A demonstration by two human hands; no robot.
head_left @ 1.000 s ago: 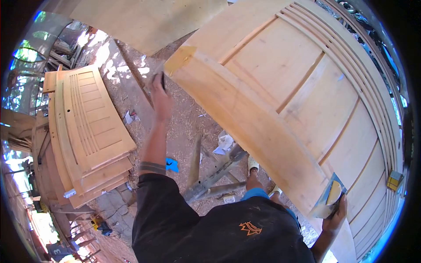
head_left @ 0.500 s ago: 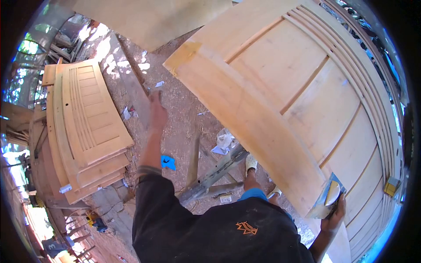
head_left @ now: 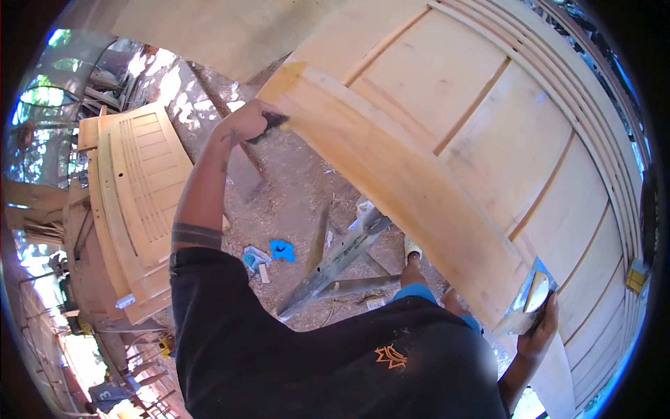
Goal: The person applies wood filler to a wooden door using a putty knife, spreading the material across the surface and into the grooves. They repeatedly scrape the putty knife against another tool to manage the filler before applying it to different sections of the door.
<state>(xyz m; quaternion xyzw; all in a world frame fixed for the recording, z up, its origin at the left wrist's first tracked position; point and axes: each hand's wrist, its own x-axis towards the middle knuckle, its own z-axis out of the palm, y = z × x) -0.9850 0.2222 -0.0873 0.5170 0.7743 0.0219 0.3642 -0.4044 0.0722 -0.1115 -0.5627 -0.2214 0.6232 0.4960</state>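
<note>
A large pale wooden door [head_left: 391,150] with grooved panels lies flat at a slant in front of me. At its near left corner, my left hand [head_left: 249,120] is closed around a small dark pad-like piece [head_left: 275,123], which sits against the door's edge. My right hand [head_left: 539,334] grips the underside of a flat bluish-grey plate [head_left: 519,302] at the door's near right end. A cream half-round piece [head_left: 537,292] lies on that plate. Part of the right hand's fingers is hidden under it.
More panelled doors [head_left: 143,188] are stacked at the left. A wooden trestle [head_left: 335,258] stands beneath the near edge. Blue scrap [head_left: 282,251] and paper litter lie on the dirt ground. A yellow block [head_left: 636,276] sits at the far right; another pale board [head_left: 223,35] is at the top.
My left hand has swung up from over the ground to the door's near left corner. My right hand still holds the plate at the right end. The view has shifted slightly.
</note>
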